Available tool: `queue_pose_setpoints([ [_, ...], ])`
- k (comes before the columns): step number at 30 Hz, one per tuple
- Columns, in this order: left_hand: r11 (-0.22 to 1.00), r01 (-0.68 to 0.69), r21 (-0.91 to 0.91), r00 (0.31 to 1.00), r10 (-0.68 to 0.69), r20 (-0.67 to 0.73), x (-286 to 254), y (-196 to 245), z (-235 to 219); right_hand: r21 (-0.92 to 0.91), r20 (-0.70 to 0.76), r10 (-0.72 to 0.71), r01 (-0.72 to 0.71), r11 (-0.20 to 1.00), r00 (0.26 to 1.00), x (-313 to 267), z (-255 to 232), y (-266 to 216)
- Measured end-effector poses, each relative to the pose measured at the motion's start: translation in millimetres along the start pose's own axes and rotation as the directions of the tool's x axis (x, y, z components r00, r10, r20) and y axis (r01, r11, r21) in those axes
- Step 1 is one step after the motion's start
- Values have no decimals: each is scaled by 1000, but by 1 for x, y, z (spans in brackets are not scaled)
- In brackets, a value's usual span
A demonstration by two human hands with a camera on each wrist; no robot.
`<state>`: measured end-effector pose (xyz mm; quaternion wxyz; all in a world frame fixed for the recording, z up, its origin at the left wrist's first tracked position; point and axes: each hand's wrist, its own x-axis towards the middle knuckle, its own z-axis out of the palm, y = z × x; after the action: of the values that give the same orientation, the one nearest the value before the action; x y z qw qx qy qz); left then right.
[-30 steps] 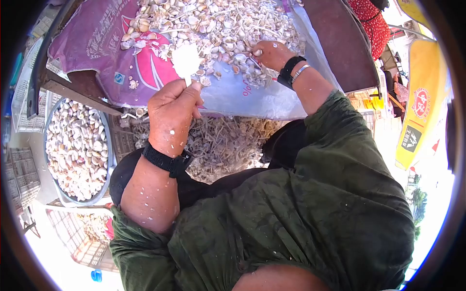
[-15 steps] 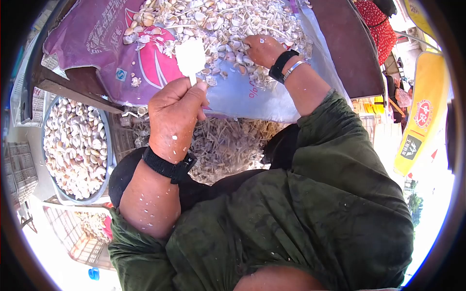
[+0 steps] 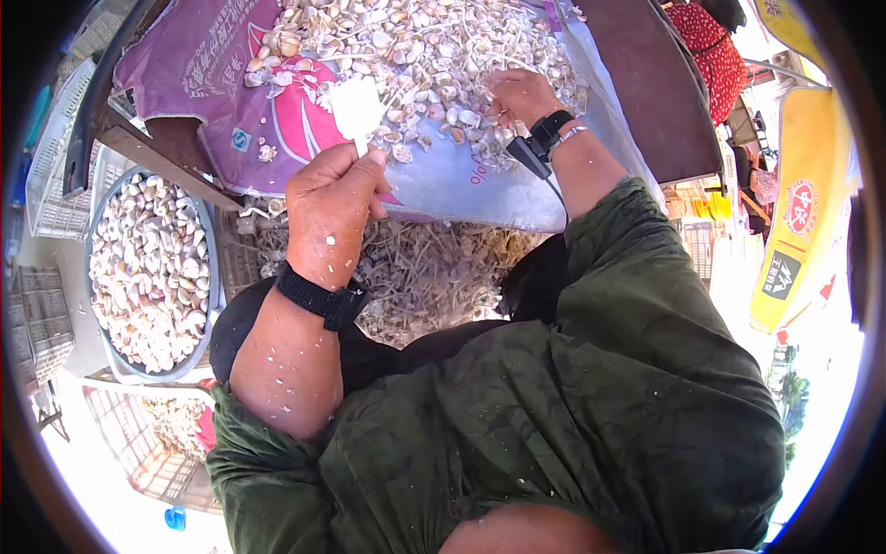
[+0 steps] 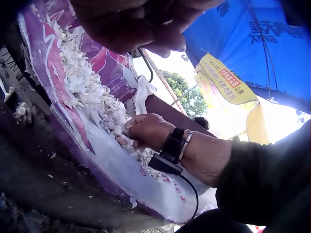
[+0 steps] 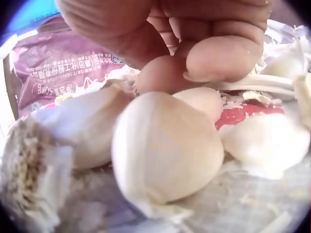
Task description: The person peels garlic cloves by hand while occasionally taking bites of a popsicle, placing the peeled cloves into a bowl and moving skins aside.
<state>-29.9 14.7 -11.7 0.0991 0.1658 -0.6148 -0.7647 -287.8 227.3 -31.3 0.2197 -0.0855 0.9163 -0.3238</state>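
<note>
Garlic cloves with papery pale skins (image 3: 461, 46) are heaped on purple-and-white printed sacking (image 3: 415, 189), beside the brown table's (image 3: 655, 92) right edge. A flat white paddle-shaped thing (image 3: 356, 109) is pinched at its narrow end by the left hand's (image 3: 330, 203) closed fingers; it could tip if that pinch were loosened. Cloves are touched by the right hand's (image 3: 524, 97) bent fingers; whether one is gripped cannot be told. With a hasty pull, some could be spilled over the near edge.
</note>
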Motion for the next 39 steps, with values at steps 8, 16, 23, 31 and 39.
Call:
queue_pose_setpoints([
  [8, 998, 18, -56, 1000, -19, -20, -5, 2, 0, 847, 95, -347, 107, 521, 933, -33, 9, -10],
  [16, 998, -5, -57, 1000, 4, -6, -2, 1, -3, -664, 256, -698, 646, 376, 669, -21, 59, -19],
  [23, 998, 21, -66, 999, -23, -25, 3, 1, 4, -301, 10, -443, 425, 854, 896, -31, 42, -28],
  [31, 997, 11, -75, 1000, -12, -6, 1, -4, 7, 893, 3, -213, 93, 440, 977, -31, -10, 23],
  [39, 980, 97, -175, 994, -103, -25, -7, 12, 10, 551, -262, 287, -102, 829, 921, 43, -89, 75],
])
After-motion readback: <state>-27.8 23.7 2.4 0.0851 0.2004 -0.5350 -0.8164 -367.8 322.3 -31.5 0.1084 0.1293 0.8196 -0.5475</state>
